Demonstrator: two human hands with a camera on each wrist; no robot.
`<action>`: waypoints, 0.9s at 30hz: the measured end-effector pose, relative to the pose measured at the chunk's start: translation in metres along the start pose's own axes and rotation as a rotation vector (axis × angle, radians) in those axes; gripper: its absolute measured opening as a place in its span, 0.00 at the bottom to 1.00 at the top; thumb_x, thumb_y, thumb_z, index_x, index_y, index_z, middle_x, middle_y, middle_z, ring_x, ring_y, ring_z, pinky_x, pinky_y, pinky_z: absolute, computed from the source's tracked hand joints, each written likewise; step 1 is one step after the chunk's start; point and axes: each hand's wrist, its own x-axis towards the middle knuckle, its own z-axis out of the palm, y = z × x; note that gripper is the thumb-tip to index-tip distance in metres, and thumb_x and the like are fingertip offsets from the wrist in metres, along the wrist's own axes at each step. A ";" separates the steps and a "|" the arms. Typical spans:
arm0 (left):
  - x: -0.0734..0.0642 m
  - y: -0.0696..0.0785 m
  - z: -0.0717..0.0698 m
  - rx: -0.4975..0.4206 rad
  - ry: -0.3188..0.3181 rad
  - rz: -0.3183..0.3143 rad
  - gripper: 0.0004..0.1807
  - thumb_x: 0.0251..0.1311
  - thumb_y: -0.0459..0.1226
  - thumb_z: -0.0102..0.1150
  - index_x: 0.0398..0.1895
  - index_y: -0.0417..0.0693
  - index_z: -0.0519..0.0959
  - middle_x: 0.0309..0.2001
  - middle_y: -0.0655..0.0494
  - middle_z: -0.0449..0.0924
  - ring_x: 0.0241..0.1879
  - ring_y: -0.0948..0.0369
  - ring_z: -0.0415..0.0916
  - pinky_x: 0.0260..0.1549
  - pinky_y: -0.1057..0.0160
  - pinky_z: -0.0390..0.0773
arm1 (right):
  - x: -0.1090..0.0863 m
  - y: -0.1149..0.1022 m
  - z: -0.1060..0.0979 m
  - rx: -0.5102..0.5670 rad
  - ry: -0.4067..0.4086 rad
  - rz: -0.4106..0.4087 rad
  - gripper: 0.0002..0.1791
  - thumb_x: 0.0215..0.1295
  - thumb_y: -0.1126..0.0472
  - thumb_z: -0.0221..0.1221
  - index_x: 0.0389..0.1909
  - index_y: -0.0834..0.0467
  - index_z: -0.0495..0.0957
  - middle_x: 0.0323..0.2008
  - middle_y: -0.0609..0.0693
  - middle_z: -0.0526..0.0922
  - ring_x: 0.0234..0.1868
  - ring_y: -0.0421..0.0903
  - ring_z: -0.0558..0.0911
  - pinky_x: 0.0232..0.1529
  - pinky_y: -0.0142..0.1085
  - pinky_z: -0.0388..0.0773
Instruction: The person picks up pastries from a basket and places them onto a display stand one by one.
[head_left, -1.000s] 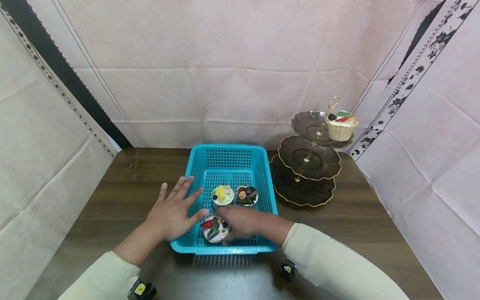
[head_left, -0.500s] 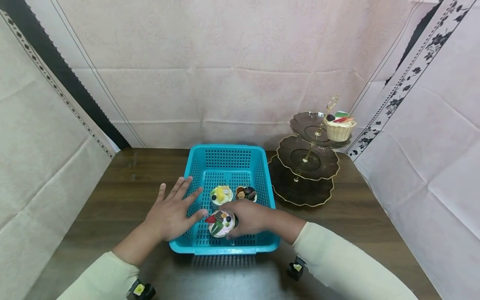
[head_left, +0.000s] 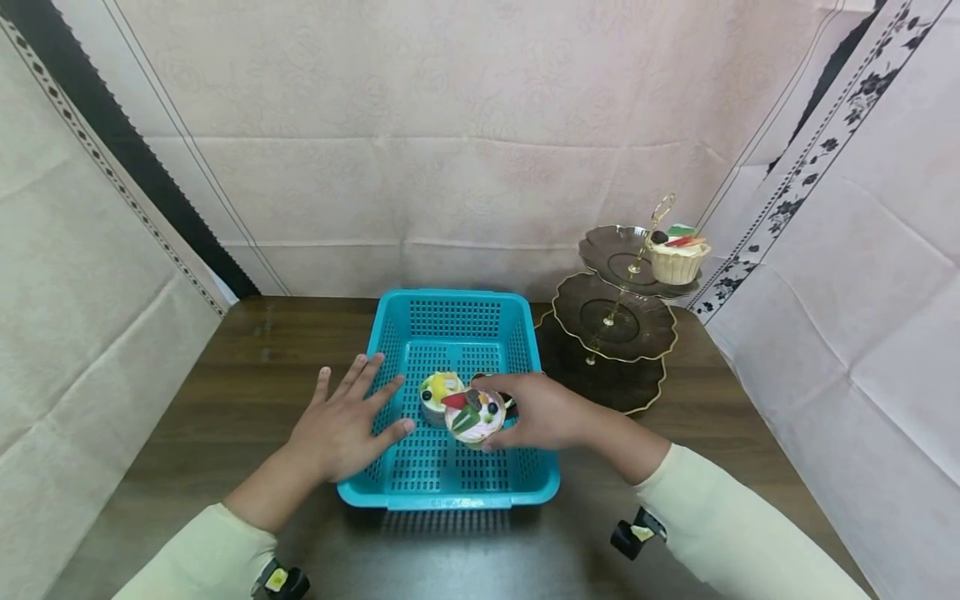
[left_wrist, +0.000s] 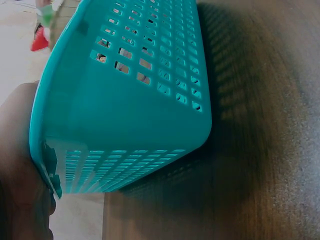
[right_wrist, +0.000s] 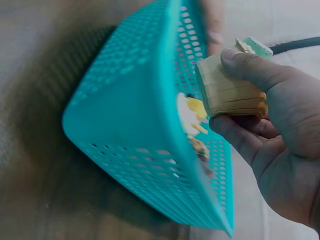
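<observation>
My right hand (head_left: 536,412) grips a cupcake (head_left: 476,416) topped with white cream, a red slice, green pieces and dark berries, above the blue basket (head_left: 442,503). In the right wrist view, thumb and fingers pinch its pale ridged side (right_wrist: 232,90). My left hand (head_left: 337,425) lies with fingers spread over the basket's left rim. Inside the basket stands a yellow-topped cupcake (head_left: 441,388), partly behind the held one. Another cupcake with brown topping (right_wrist: 200,148) shows through the basket in the right wrist view; the right hand mostly covers it in the head view.
At the back right stands a three-tier dark stand with gold-edged plates (head_left: 615,321). Its top plate bears a fruit-topped cupcake (head_left: 677,257). The brown wooden table (head_left: 300,350) meets pale cloth walls (head_left: 450,192) at the back and sides.
My right hand has lifted the cupcake from the basket's front and carried it up and to the right. The left hand has stayed on the rim.
</observation>
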 end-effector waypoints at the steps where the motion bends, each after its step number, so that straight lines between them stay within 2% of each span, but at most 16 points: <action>1: 0.000 0.000 0.000 0.000 0.000 -0.001 0.50 0.65 0.77 0.23 0.82 0.60 0.57 0.83 0.48 0.35 0.81 0.46 0.28 0.70 0.32 0.22 | -0.003 0.000 -0.004 -0.002 0.015 0.010 0.44 0.56 0.45 0.77 0.72 0.54 0.72 0.60 0.47 0.81 0.51 0.41 0.80 0.45 0.34 0.80; 5: -0.001 0.000 -0.001 -0.002 0.002 0.000 0.50 0.65 0.77 0.24 0.82 0.60 0.57 0.83 0.47 0.35 0.81 0.46 0.28 0.70 0.32 0.22 | -0.012 0.001 -0.021 -0.022 0.079 0.030 0.45 0.54 0.45 0.77 0.71 0.54 0.73 0.56 0.46 0.83 0.48 0.40 0.80 0.44 0.35 0.81; 13: -0.001 -0.001 0.000 0.001 0.009 -0.003 0.50 0.65 0.77 0.23 0.82 0.59 0.58 0.83 0.48 0.35 0.81 0.47 0.28 0.70 0.32 0.22 | -0.031 0.004 -0.057 0.011 0.209 0.043 0.44 0.53 0.47 0.78 0.70 0.58 0.73 0.51 0.47 0.84 0.40 0.43 0.82 0.36 0.36 0.82; 16: -0.001 -0.001 0.000 0.000 0.007 -0.004 0.51 0.65 0.77 0.23 0.81 0.59 0.58 0.83 0.47 0.35 0.81 0.46 0.28 0.69 0.32 0.22 | -0.037 0.005 -0.069 0.008 0.249 0.072 0.43 0.52 0.50 0.79 0.69 0.58 0.74 0.50 0.49 0.84 0.39 0.42 0.83 0.37 0.36 0.82; 22: 0.000 0.000 -0.001 -0.001 0.010 -0.007 0.51 0.64 0.77 0.23 0.81 0.58 0.60 0.83 0.46 0.38 0.81 0.46 0.30 0.70 0.31 0.24 | -0.049 0.012 -0.092 -0.023 0.330 0.138 0.43 0.51 0.52 0.80 0.68 0.60 0.75 0.50 0.53 0.85 0.42 0.46 0.85 0.40 0.40 0.84; 27: -0.001 0.001 0.000 0.002 0.008 -0.005 0.52 0.64 0.78 0.22 0.81 0.58 0.59 0.83 0.46 0.37 0.81 0.46 0.29 0.70 0.32 0.23 | -0.058 0.014 -0.111 -0.051 0.403 0.235 0.44 0.52 0.47 0.79 0.68 0.61 0.76 0.50 0.56 0.85 0.43 0.48 0.85 0.41 0.41 0.82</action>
